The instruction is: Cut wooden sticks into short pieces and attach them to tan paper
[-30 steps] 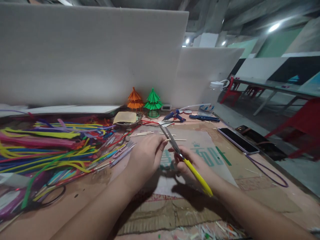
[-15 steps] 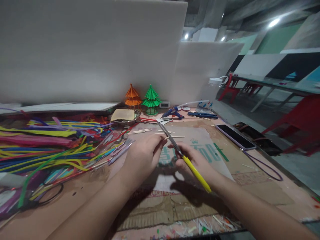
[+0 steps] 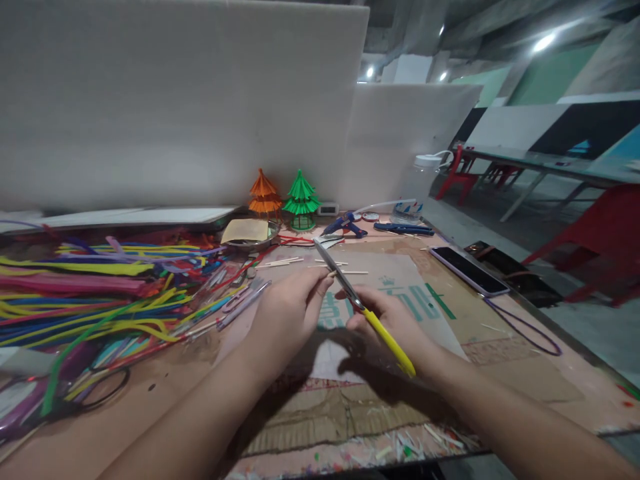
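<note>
Hands [image 3: 283, 303] [image 3: 400, 325] grip a stick [image 3: 333, 274], left, and scissors [image 3: 354, 298], right, whose long axis slants, tips pointing forward-left.

Scissors [image 3: 361, 306]: one. Tiered models [image 3: 301, 196]: two. Glue gun [image 3: 346, 225]: one. Phone [image 3: 469, 271]: one.

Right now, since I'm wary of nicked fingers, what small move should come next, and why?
Perhaps ease the left hand back a little from the scissors: it seems to pinch a small pale stick right beside them, with little clearance, while the right hand grips them.
</note>
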